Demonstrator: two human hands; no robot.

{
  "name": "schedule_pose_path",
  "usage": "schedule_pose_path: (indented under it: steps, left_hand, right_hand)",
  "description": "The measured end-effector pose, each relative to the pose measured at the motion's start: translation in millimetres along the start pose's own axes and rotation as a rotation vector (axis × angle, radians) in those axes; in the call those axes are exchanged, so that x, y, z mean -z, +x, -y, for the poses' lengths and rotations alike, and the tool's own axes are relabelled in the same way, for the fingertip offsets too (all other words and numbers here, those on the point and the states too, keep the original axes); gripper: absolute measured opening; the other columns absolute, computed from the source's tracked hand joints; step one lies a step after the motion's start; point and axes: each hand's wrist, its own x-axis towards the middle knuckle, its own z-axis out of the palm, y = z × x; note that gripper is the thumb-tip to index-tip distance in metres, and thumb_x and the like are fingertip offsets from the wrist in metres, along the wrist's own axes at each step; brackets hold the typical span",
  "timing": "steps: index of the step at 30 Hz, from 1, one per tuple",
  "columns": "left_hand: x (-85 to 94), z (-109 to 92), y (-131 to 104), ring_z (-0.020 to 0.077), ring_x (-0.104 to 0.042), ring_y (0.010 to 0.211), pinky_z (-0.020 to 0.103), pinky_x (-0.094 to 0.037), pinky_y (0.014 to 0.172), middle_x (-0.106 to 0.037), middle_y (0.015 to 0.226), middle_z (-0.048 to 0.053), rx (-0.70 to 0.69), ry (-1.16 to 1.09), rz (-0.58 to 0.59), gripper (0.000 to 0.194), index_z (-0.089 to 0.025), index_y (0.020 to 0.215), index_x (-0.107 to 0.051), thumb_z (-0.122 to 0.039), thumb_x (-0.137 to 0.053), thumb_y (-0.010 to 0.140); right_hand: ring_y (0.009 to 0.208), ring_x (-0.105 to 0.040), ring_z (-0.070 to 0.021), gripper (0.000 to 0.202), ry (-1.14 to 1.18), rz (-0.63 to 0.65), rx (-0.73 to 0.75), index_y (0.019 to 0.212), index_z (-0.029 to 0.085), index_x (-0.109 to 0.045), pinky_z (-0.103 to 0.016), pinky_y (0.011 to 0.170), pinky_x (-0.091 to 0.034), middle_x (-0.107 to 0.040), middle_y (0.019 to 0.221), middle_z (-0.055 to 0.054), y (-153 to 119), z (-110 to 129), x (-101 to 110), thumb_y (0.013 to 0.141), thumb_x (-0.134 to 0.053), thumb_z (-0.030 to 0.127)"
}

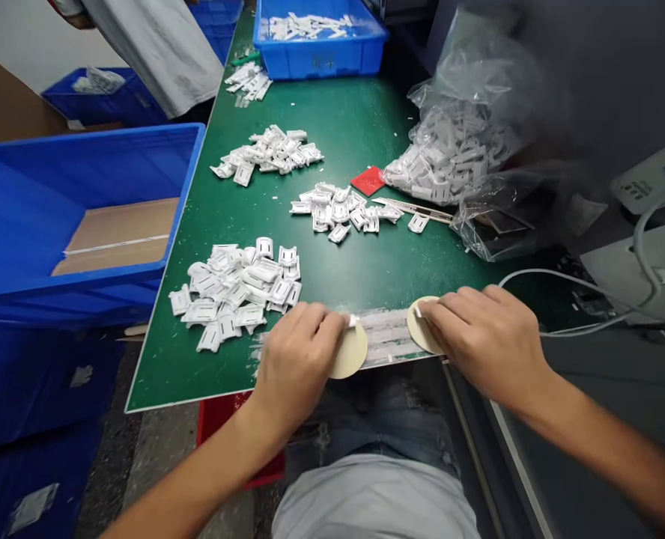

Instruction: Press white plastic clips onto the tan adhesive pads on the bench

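Observation:
At the table's front edge, my left hand (302, 344) is closed in a pinch around a small white plastic part (353, 321), mostly hidden by the fingers. It rests over a round pale yellow disc (350, 353), perhaps sandpaper. To the right, my right hand (481, 337) pinches another small white plastic part (418, 311) at a second pale yellow disc (421, 329). Whether the fingers also grip the discs is hidden. Between the discs runs a dusty, whitish strip (387, 335). Left of my left hand lies a pile of curved, slotted white plastic parts (237, 288).
More white parts lie in a middle pile (338, 208) and a farther pile (273, 152). A plastic bag of parts (456, 150), a red square (368, 180) and cables (580, 281) are on the right. Blue bins stand at the back (321, 60) and left (85, 284). Another person (158, 45) stands behind.

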Motion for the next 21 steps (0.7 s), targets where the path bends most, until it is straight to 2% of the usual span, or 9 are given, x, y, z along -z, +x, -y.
schedule_pose_path:
  steps: [5,9,12,14,18,21]
  left_hand:
    - [-0.2,0,-1,0.0148,-0.052,0.067,0.028,-0.038,0.061,-0.061,0.075,0.003,0.007,-0.07,0.02,0.015,-0.019,0.088,-0.063,-0.015,-0.051,0.095]
    - [4.3,-4,-5,0.0165,-0.053,0.069,0.029,-0.039,0.061,-0.06,0.074,0.004,0.019,0.009,0.012,0.017,-0.02,0.085,-0.063,-0.018,-0.05,0.096]
    - [6.8,-6,-11,0.0164,-0.055,0.072,0.029,-0.04,0.064,-0.063,0.079,0.004,0.052,-0.022,0.033,0.013,-0.02,0.092,-0.064,-0.016,-0.052,0.095]
    - [5.5,-5,-12,0.0154,-0.053,0.068,0.029,-0.039,0.062,-0.061,0.076,0.003,0.065,-0.051,0.004,0.014,-0.019,0.09,-0.064,-0.017,-0.051,0.095]
    - [-0.1,-1,-8,0.016,-0.053,0.067,0.029,-0.037,0.06,-0.06,0.073,0.003,0.04,-0.022,-0.009,0.015,-0.02,0.085,-0.063,-0.021,-0.053,0.095]
    - [0.8,-1,-7,0.0153,-0.054,0.068,0.028,-0.038,0.062,-0.061,0.075,0.003,0.028,-0.062,0.005,0.011,-0.021,0.091,-0.064,-0.017,-0.054,0.094]
  right_hand:
    - [0.062,-0.045,-0.0164,0.021,0.045,-0.006,0.0,0.086,0.018,-0.067,-0.035,0.062,-0.026,-0.058,0.065,-0.002,0,-1,0,0.096,-0.05,0.012]
    - [0.059,-0.041,-0.017,0.025,0.001,0.021,-0.025,0.078,0.02,-0.066,-0.036,0.06,-0.023,-0.054,0.061,-0.002,0,-2,0,0.096,-0.05,0.015]
    - [0.063,-0.046,-0.0175,0.024,0.049,0.012,-0.032,0.084,0.019,-0.068,-0.035,0.062,-0.026,-0.059,0.067,-0.004,-2,0,1,0.097,-0.048,0.012]
    - [0.064,-0.046,-0.0174,0.023,0.073,-0.003,-0.021,0.086,0.019,-0.068,-0.035,0.062,-0.026,-0.058,0.066,-0.003,-2,-1,0,0.096,-0.048,0.012]
    - [0.06,-0.042,-0.0179,0.026,0.015,0.023,-0.065,0.077,0.02,-0.066,-0.036,0.06,-0.022,-0.053,0.06,-0.003,-2,-1,-4,0.096,-0.049,0.017]
    - [0.067,-0.047,-0.0182,0.023,0.059,0.035,-0.042,0.089,0.018,-0.069,-0.035,0.063,-0.027,-0.06,0.07,-0.004,-3,1,-3,0.096,-0.048,0.012]
